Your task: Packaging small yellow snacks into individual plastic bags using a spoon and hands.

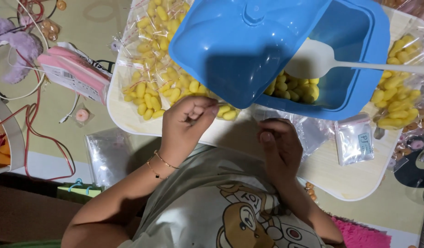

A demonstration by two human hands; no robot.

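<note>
Head view: left fingers [200, 110] pinched on clear bag [308, 131], right fingers [269, 133] curled narrow beside it.

A tan floor mat [90, 27] filled the upper left of the frame — red and white cables [35, 133] looped across it. A pale wooden board [354, 177] spanned the middle and right. Purple plush [19, 48] lay at the far left edge, a pink rug [361, 234] at the bottom right. Light fell from above — a dark shadow sat under the blue tub [349, 59].
</note>
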